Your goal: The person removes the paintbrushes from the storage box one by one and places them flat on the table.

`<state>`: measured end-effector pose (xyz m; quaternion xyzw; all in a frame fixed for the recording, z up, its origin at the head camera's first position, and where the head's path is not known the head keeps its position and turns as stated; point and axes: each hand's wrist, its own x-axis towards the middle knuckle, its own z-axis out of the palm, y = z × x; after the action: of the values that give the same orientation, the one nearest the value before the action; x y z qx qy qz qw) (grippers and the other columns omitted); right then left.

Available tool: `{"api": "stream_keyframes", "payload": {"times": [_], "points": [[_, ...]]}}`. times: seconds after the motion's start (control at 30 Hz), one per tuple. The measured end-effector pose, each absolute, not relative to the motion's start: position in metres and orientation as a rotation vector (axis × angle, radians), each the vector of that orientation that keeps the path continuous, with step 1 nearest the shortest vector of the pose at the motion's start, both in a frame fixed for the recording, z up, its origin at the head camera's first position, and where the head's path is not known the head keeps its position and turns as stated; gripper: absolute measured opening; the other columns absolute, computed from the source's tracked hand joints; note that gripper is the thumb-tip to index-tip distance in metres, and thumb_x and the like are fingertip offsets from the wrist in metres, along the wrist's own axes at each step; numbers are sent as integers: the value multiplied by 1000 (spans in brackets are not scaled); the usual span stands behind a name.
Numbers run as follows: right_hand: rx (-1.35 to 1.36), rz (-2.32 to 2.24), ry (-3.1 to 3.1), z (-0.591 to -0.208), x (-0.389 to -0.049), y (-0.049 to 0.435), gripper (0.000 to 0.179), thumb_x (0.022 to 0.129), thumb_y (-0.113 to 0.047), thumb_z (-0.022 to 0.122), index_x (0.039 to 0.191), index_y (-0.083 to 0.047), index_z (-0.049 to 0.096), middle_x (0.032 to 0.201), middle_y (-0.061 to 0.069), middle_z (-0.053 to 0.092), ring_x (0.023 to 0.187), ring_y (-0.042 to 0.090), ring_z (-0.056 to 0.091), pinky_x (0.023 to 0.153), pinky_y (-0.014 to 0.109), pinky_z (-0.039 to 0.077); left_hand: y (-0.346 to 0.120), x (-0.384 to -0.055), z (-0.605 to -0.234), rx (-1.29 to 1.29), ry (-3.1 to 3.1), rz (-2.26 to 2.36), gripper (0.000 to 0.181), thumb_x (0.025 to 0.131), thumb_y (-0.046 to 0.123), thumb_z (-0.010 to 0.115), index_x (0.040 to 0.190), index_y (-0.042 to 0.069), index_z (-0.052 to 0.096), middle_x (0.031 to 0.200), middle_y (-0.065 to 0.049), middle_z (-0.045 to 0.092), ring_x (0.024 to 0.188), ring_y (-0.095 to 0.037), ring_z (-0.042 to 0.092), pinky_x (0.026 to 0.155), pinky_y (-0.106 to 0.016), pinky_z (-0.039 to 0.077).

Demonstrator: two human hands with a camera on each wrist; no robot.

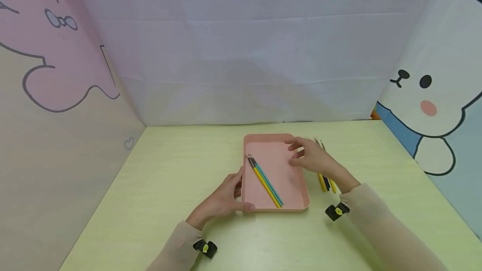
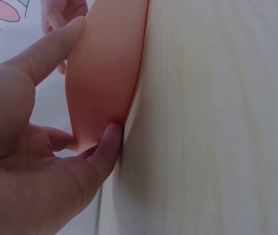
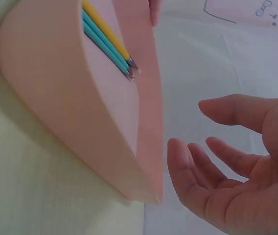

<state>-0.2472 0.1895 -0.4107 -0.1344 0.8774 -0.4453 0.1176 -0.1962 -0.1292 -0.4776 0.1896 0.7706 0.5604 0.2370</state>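
Note:
A shallow pink tray point(image 1: 271, 179) lies on the table, with yellow point(image 1: 266, 187) and teal paintbrushes point(image 1: 269, 182) slanting across its left half. My left hand point(image 1: 222, 195) grips the tray's near left corner, thumb at the near edge and fingers along the left side. In the left wrist view, that hand's fingers point(image 2: 107, 147) press against the pink wall. Over the tray's right rim hovers my right hand point(image 1: 312, 156), fingers loosely bent and nothing between them. Beneath its wrist, more paintbrushes point(image 1: 326, 182) with yellow and dark blue handles lie on the table, partly hidden by the hand.
The pale wood-look table point(image 1: 180, 166) ends at a white cloth backdrop point(image 1: 244, 70). Cartoon-printed panels stand at the left point(image 1: 64, 137) and right point(image 1: 444, 108). A small black strap device point(image 1: 205, 248) sits at each wrist.

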Motion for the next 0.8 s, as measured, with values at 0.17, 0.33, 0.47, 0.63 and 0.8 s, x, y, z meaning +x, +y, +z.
{"api": "stream_keyframes", "payload": {"times": [0.17, 0.33, 0.47, 0.63, 0.8], "points": [[-411, -1300, 2459, -416, -251, 168, 63, 97, -6, 74, 154, 0, 47, 143, 29, 54, 116, 37, 65, 92, 42, 62, -129, -196, -476, 509, 2140, 1520, 123, 87, 15, 91, 172, 28, 3, 155, -19, 29, 137, -29, 54, 114, -39, 52], [-375, -1322, 2351, -423, -254, 151, 64, 96, -2, 74, 153, 4, 46, 141, 29, 53, 111, 34, 67, 90, 43, 65, -129, -195, -476, 531, 2138, 1521, 122, 87, 15, 90, 172, 29, 4, 154, -18, 30, 137, -29, 53, 115, -39, 52], [-312, -1281, 2350, -429, -257, 140, 63, 93, -2, 77, 151, 2, 50, 135, 24, 57, 100, 26, 68, 85, 39, 66, -129, -196, -477, 538, 2138, 1517, 122, 88, 16, 90, 172, 29, 4, 154, -18, 30, 137, -28, 52, 114, -37, 52], [-290, -1214, 2393, -437, -257, 131, 63, 87, -1, 79, 146, 1, 56, 127, 20, 61, 92, 23, 66, 79, 33, 64, -129, -195, -476, 518, 2146, 1508, 122, 88, 17, 90, 172, 29, 4, 154, -17, 31, 137, -28, 52, 115, -39, 52], [-314, -1153, 2446, -442, -253, 123, 64, 83, 0, 82, 143, 0, 59, 123, 16, 64, 101, 25, 63, 86, 34, 60, -129, -195, -475, 520, 2148, 1509, 121, 88, 17, 90, 172, 28, 4, 155, -18, 31, 140, -29, 51, 116, -41, 50]]}}
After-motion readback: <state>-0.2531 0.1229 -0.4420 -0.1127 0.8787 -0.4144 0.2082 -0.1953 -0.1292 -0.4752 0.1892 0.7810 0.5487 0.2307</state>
